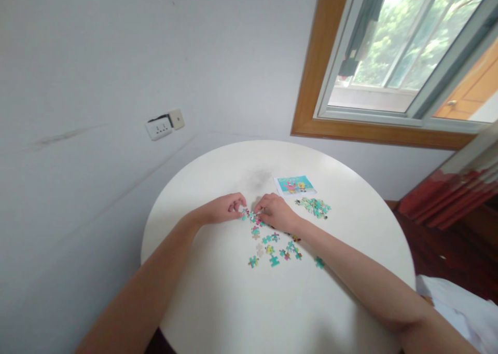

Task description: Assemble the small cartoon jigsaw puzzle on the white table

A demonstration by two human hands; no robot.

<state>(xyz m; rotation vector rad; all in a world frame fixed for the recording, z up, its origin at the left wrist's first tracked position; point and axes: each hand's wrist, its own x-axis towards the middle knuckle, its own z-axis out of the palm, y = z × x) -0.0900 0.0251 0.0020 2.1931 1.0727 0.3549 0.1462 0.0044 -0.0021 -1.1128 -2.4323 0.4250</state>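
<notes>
Both my hands rest near the middle of a round white table (218, 302). My left hand (224, 207) has its fingers curled, pinching small joined puzzle pieces (249, 215) together with my right hand (277, 211), whose fingers are also closed on them. Just below the hands, several loose teal and pink puzzle pieces (274, 247) lie scattered on the tabletop. A second small heap of pieces (313, 206) sits to the right of my right hand. Behind it lies a small cartoon reference picture (294, 185).
A grey wall with a socket plate (163, 125) stands behind the table. A wood-framed window (389, 63) is at the upper right. A red curtain (451, 193) and dark wooden floor (439, 250) lie to the right of the table.
</notes>
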